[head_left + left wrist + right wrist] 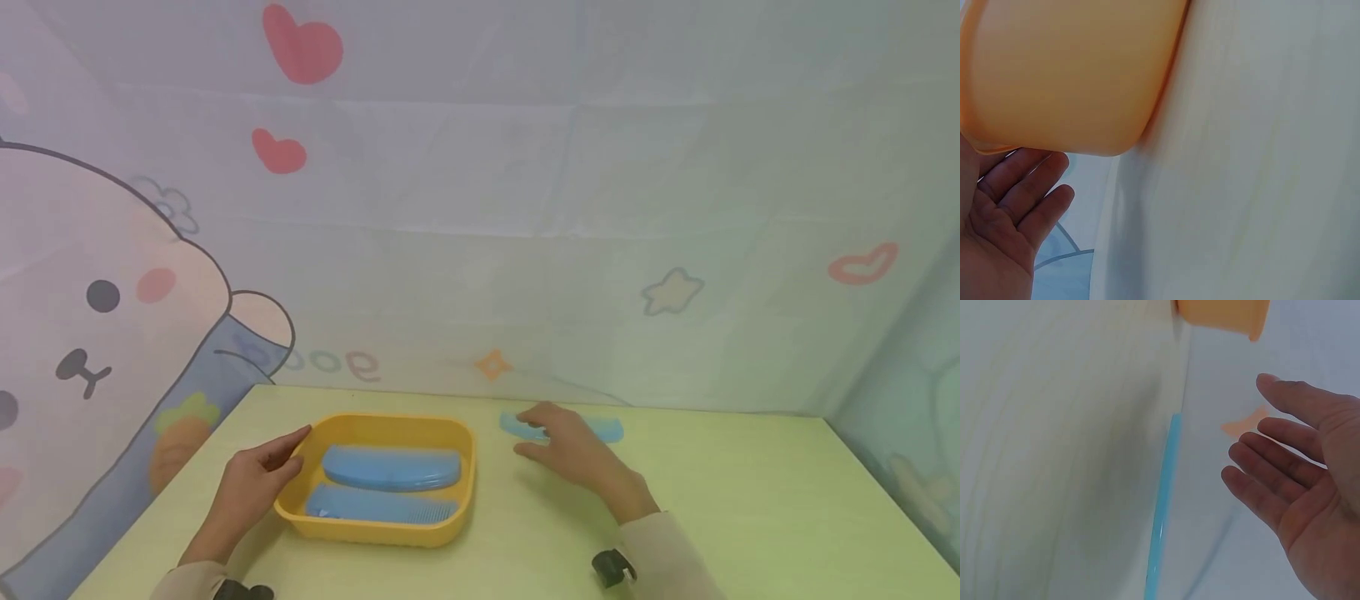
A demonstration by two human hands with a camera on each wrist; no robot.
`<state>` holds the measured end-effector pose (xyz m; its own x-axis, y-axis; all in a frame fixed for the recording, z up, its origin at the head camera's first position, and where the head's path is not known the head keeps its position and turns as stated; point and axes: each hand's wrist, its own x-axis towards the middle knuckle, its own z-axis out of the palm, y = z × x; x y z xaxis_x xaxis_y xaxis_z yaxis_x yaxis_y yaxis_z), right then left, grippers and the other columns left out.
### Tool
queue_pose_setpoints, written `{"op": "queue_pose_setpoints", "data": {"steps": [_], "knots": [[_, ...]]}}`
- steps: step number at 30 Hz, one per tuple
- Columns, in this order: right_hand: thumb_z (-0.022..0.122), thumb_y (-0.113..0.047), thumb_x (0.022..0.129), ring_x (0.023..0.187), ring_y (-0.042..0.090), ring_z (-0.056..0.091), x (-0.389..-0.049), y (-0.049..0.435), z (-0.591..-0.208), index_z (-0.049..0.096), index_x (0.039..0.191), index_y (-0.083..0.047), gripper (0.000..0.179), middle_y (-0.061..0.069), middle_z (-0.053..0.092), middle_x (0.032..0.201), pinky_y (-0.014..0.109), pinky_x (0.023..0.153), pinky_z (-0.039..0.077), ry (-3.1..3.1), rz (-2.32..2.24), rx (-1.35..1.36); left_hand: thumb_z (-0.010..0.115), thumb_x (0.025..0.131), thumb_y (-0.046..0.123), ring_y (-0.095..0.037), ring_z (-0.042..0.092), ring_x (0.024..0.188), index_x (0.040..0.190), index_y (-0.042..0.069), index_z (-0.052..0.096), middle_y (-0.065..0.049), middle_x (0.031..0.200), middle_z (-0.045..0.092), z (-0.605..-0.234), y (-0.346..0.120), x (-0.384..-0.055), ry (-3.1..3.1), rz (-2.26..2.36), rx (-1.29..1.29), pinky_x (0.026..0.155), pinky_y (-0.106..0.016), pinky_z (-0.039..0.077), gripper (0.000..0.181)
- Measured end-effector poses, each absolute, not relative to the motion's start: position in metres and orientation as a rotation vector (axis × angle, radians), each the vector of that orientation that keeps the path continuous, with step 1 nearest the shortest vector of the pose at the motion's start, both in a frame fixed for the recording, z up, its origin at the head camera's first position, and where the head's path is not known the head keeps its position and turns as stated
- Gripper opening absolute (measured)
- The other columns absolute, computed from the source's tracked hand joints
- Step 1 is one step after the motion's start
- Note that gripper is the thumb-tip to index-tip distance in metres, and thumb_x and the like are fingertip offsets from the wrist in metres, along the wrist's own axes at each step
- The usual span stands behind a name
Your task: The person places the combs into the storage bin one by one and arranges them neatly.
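Note:
A yellow plastic basket (375, 533) stands on the table, left of centre. Inside it lie a toothed blue comb (382, 505) at the near side and a curved blue comb (390, 468) behind it. My left hand (258, 479) holds the basket's left rim, thumb over the edge and fingers along the outer wall; the thumb is hidden in the left wrist view. Behind and right of the basket, a translucent light-blue comb (606, 429) lies near the table's back edge. Over it hovers my right hand (1310, 469), fingers loosely bent and apart, with nothing in its grasp.
The pale yellow-green table (735, 500) ends at a hanging cloth backdrop (480, 192) printed with hearts, a star and a cartoon bear. Dark wrist bands (611, 568) sit at both sleeves.

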<state>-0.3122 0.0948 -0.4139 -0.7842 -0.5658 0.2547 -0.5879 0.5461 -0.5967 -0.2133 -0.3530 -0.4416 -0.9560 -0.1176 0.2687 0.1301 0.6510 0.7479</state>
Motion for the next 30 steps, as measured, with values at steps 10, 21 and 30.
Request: {"op": "queue_pose_setpoints", "data": {"steps": [10, 21, 30], "knots": [[0.079, -0.017, 0.098, 0.123, 0.044, 0.063, -0.325, 0.127, -0.419, 0.068, 0.133, 0.006, 0.044, 0.02, 0.067, 0.135, 0.057, 0.102, 0.054, -2.758, 1.063, 0.887, 0.07, 0.103, 0.007, -0.016, 0.069, 0.116, 0.145, 0.003, 0.066, -0.019, 0.141, 0.065, -0.442, -0.353, -0.215, -2.575, -1.196, -0.017, 0.084, -0.015, 0.057, 0.042], [0.079, -0.017, 0.098, 0.132, 0.049, 0.055, -0.338, 0.159, -0.434, 0.066, 0.132, 0.009, 0.045, 0.026, 0.062, 0.139, 0.061, 0.11, 0.045, -2.785, 1.01, 0.775, 0.069, 0.104, 0.007, -0.036, 0.068, 0.121, 0.146, 0.002, 0.064, -0.021, 0.142, 0.064, -0.44, -0.351, -0.213, -2.582, -1.212, -0.029, 0.084, -0.016, 0.057, 0.043], [0.078, -0.021, 0.098, 0.141, 0.054, 0.044, -0.341, 0.173, -0.441, 0.056, 0.142, 0.013, 0.06, 0.034, 0.052, 0.149, 0.065, 0.116, 0.037, -2.861, 1.065, 0.736, 0.068, 0.105, 0.01, -0.025, 0.07, 0.119, 0.147, 0.002, 0.063, -0.021, 0.143, 0.063, -0.439, -0.353, -0.21, -2.598, -1.214, -0.023, 0.084, -0.016, 0.057, 0.043]]}}
